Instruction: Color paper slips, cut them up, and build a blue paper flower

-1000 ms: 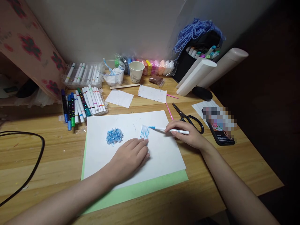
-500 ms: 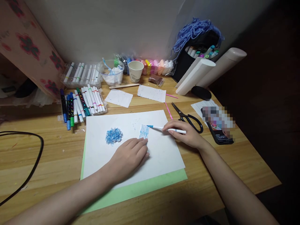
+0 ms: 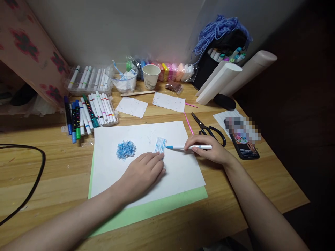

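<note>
On the white sheet [image 3: 110, 181], your left hand [image 3: 142, 170] lay flat over the striped strip [image 3: 160, 143] (apparently steadying it); your right hand [image 3: 209, 149], apart, pinched the blue-tipped pen [image 3: 176, 147].

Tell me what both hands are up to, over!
Left hand flat over blue-streaked strip. Right hand holding blue-tipped pen, tip at strip's edge. Scissors just beyond right hand, not blocking pen tip.

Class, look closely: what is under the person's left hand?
The left hand rests over white paper; a blue-striped piece sticks out beyond it. Whatever lies directly beneath the hand is covered.
</note>
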Tool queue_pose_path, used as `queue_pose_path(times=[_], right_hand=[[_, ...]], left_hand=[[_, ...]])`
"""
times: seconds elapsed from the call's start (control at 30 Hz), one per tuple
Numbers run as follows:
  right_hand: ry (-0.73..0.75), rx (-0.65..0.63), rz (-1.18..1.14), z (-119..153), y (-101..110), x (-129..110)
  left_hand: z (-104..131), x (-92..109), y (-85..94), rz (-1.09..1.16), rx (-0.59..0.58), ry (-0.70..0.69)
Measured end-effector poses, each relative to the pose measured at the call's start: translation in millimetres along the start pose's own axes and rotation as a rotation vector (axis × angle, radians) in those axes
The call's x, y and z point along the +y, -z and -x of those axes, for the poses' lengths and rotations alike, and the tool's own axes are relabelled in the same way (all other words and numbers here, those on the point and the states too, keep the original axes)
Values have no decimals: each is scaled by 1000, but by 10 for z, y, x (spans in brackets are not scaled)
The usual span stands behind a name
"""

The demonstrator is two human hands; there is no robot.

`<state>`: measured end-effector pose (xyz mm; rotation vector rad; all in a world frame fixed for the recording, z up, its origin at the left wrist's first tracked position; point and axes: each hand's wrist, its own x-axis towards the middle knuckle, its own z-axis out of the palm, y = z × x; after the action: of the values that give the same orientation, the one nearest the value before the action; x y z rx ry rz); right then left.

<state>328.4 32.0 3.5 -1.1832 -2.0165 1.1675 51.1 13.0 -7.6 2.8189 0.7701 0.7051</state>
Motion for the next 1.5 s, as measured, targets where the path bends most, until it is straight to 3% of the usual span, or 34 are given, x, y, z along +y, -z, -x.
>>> queue_pose_path(times=[0.17,0.27,0.43,0.6,0.77,0.93,1.07,1.17,1.3,1.4,1.5], right_hand=[[14,71,-11,0,-12,-9],[39,45,-37,12,-7,-14],[26,157,-53,36,-1,-28],[66,-52,-107,15,-85,-73],[69,-84,-122,-15,-136,-86],[35,-11,-54,-17,-123,-70],[28,-30,-63,-13,-114,-63],[17,115,-109,-4,-112,-33],[30,312,-391,23,-140,-16],[54,240,-555,41,-189,-55],[92,120,-562,48,-240,-96]], left_hand=[[2,5,16,-4,-3,10],[6,20,41,-2,47,-23],[24,57,55,-2,121,-73],[46,69,37,-63,143,-76],[47,70,30,-77,152,-86],[43,74,40,-76,142,-74],[50,71,34,-75,137,-78],[62,70,16,-60,143,-78],[77,46,5,4,129,5],[73,5,15,62,144,145],[66,-28,24,77,177,238]])
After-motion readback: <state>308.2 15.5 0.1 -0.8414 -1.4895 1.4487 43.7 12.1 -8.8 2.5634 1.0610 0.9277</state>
